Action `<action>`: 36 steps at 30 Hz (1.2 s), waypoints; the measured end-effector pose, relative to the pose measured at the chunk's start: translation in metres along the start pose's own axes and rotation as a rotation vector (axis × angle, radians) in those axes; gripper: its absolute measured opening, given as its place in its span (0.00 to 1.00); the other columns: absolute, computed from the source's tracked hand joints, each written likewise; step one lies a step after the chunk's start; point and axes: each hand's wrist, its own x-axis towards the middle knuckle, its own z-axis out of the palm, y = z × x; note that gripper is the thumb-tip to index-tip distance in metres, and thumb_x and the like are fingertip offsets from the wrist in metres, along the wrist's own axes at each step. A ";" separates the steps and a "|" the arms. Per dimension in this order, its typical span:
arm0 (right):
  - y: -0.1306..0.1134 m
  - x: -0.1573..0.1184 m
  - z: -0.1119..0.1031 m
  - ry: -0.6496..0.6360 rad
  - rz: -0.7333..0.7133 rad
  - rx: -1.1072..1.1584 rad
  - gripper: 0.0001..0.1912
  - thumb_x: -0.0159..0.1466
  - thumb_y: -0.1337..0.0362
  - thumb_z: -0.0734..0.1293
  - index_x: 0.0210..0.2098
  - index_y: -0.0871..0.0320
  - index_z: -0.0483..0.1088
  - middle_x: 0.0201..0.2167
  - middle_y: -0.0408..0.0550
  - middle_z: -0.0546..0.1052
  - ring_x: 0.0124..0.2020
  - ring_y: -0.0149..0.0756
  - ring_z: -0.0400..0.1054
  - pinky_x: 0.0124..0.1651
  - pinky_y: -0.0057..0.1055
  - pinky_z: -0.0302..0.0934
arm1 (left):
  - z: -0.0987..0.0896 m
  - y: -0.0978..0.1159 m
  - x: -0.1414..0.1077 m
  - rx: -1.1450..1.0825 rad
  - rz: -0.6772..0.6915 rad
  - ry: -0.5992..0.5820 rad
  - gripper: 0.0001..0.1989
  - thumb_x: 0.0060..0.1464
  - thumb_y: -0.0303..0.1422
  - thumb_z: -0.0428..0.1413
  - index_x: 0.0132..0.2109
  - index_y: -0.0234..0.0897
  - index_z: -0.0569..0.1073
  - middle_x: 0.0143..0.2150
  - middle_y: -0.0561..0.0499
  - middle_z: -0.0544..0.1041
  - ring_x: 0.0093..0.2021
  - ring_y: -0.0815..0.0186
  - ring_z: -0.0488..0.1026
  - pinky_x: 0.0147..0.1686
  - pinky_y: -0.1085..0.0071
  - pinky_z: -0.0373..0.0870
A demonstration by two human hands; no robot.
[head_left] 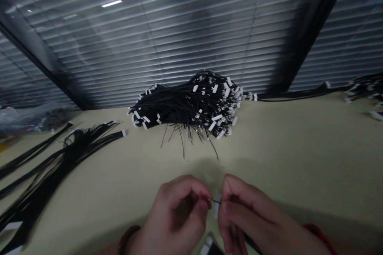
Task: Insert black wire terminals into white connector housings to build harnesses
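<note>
Low in the head view, both my hands meet over the table. My left hand (pixel 179 211) pinches the end of a thin black wire (pixel 216 201) between thumb and forefinger. From the other side my right hand (pixel 249 213) grips the same wire, its fingers closed. A small white connector (pixel 216 208) shows just behind the gap between the fingertips. Below the hands, a black cable with a white end piece (pixel 206 245) is partly cut off by the lower edge. What else lies inside my right fingers is hidden.
A large heap of black cables with white connectors (pixel 185 101) lies at the back, against the glass with blinds (pixel 179 28). More black cables (pixel 66 159) spread over the left of the table (pixel 125 179). Another cable pile (pixel 366 87) is at far right, a plastic bag (pixel 36 117) at far left.
</note>
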 end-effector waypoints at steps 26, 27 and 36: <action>0.009 -0.001 -0.002 -0.009 -0.031 -0.121 0.09 0.64 0.65 0.52 0.28 0.58 0.56 0.21 0.43 0.69 0.23 0.27 0.63 0.28 0.27 0.60 | 0.001 0.000 0.001 0.106 0.098 0.048 0.07 0.44 0.21 0.51 0.25 0.36 0.69 0.18 0.54 0.69 0.18 0.71 0.67 0.17 0.78 0.63; 0.008 -0.001 -0.002 -0.008 -0.027 -0.120 0.09 0.64 0.65 0.52 0.28 0.58 0.56 0.21 0.42 0.69 0.23 0.27 0.63 0.28 0.27 0.60 | 0.001 -0.001 0.001 0.111 0.097 0.051 0.07 0.44 0.21 0.51 0.24 0.36 0.69 0.18 0.54 0.69 0.18 0.71 0.67 0.17 0.78 0.63; 0.007 -0.002 -0.001 -0.006 -0.003 -0.309 0.09 0.63 0.67 0.52 0.28 0.59 0.58 0.22 0.43 0.70 0.24 0.28 0.64 0.29 0.26 0.60 | 0.001 -0.003 0.002 0.134 0.141 0.072 0.07 0.42 0.21 0.50 0.22 0.35 0.68 0.16 0.55 0.68 0.16 0.73 0.64 0.15 0.81 0.60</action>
